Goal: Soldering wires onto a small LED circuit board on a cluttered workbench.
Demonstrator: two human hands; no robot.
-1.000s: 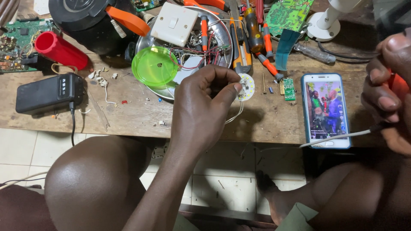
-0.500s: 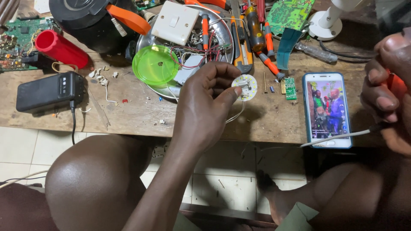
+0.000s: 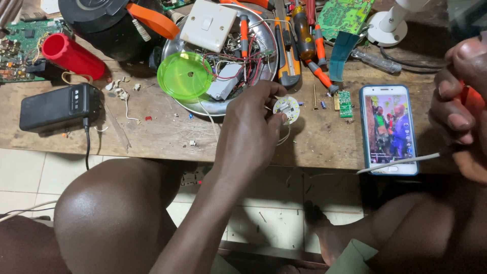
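My left hand (image 3: 248,132) reaches over the wooden bench (image 3: 162,134) and pinches a small round white LED board (image 3: 287,108) by its edge, with thin white wires trailing under it. At the right edge my right hand (image 3: 459,106) is curled around a red-orange handle (image 3: 469,99). A white cable (image 3: 401,161) runs from that hand across the bench's near edge. Most of the handle is hidden by the fingers.
Behind my left hand stands a metal bowl (image 3: 270,35) with wires, a white switch plate (image 3: 208,24) and a green lid (image 3: 185,76). Orange-handled tools (image 3: 315,48), a small green circuit board (image 3: 345,104) and a lit phone (image 3: 389,129) lie to the right; a black box (image 3: 58,106) and red cylinder (image 3: 71,56) left.
My left hand and the round LED board have shifted slightly toward the bench's near edge. The right hand has stayed where it was.
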